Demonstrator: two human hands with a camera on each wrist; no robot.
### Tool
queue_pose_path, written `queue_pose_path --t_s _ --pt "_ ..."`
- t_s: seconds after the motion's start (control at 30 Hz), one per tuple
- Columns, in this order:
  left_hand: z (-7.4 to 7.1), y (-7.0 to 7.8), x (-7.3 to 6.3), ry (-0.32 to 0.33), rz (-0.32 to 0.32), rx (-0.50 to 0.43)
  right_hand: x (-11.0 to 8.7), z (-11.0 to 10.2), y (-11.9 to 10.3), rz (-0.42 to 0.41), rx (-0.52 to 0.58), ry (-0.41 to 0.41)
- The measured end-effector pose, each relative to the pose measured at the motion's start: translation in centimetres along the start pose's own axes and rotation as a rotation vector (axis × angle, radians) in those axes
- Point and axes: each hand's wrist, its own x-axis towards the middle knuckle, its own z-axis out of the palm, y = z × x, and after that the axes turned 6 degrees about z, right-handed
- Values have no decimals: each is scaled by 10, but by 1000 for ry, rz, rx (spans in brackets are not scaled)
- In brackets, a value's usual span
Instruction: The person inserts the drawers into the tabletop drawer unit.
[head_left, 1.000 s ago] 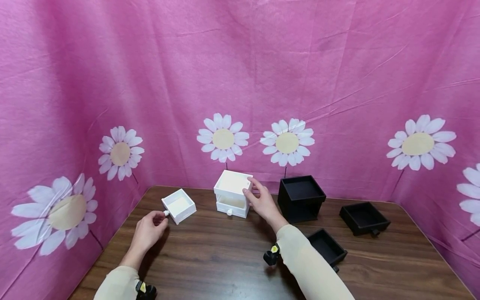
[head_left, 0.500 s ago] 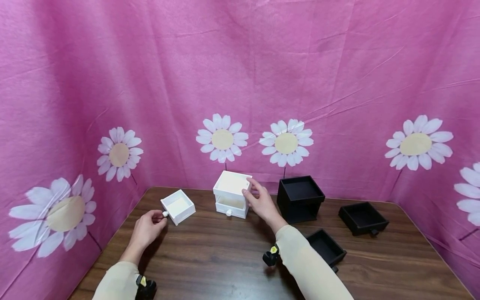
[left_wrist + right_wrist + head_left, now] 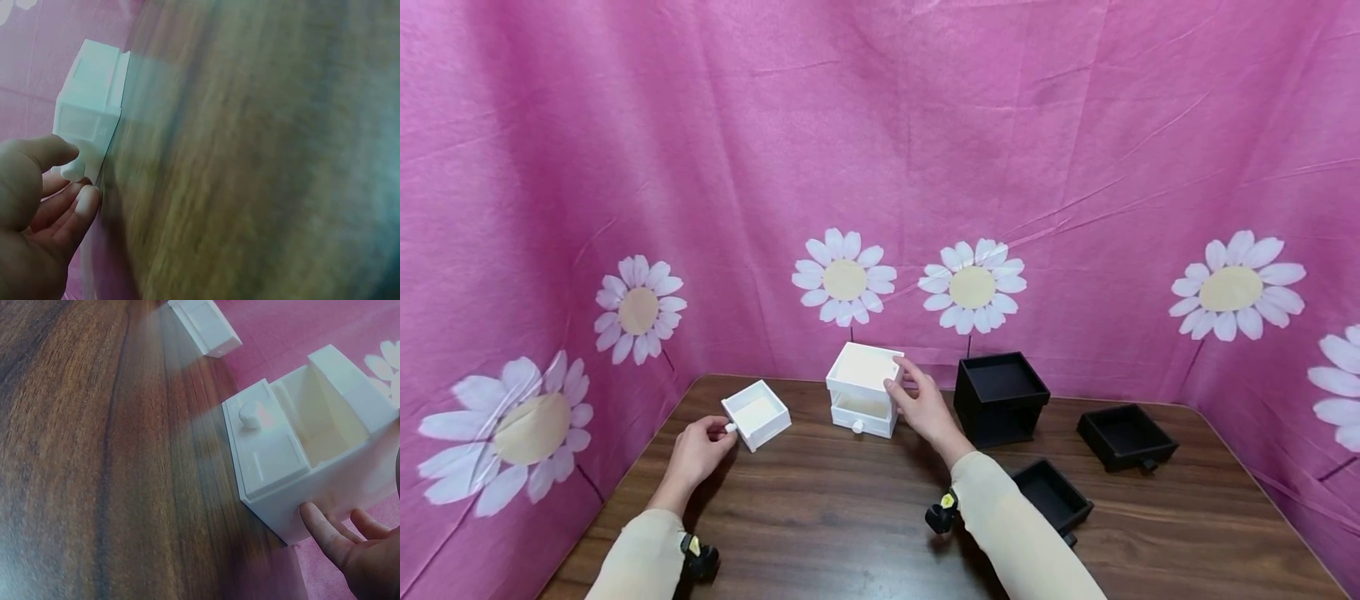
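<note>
In the head view my left hand (image 3: 697,452) pinches the round knob (image 3: 74,169) of a small white drawer (image 3: 757,414) at the table's left. The drawer sits apart from its cabinet. A white mini cabinet (image 3: 863,372) stands at the back middle, a lower drawer (image 3: 863,421) with its knob inside it and the upper slot vacant. My right hand (image 3: 925,408) rests against the cabinet's right side and top edge. In the right wrist view, loosely extended fingers (image 3: 328,537) touch the cabinet's side wall.
A black mini cabinet (image 3: 1002,398) with a vacant front stands right of my right hand. Two black drawers lie apart from it, one at the right (image 3: 1127,436) and one (image 3: 1052,494) beyond my right forearm. A pink daisy-print cloth (image 3: 880,150) hangs behind the table (image 3: 820,525).
My left forearm and wrist have shifted slightly right and up, while its fingers stay at the knob. My right hand and both cabinets stay put.
</note>
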Motion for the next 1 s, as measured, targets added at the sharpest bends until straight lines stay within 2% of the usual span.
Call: queue_pose_path --t_s 0.33,0.6,0.83,1.0 --pt "5 -5 7 3 6 -13 -1 0 -1 -17 17 6" --pt "5 -6 6 -1 3 -24 -1 1 0 -1 4 8" --pt "3 -3 2 -42 -38 -101 -1 1 1 -5 -1 12" --pt "3 -1 0 -46 -53 -141 0 2 3 -7 -4 13"
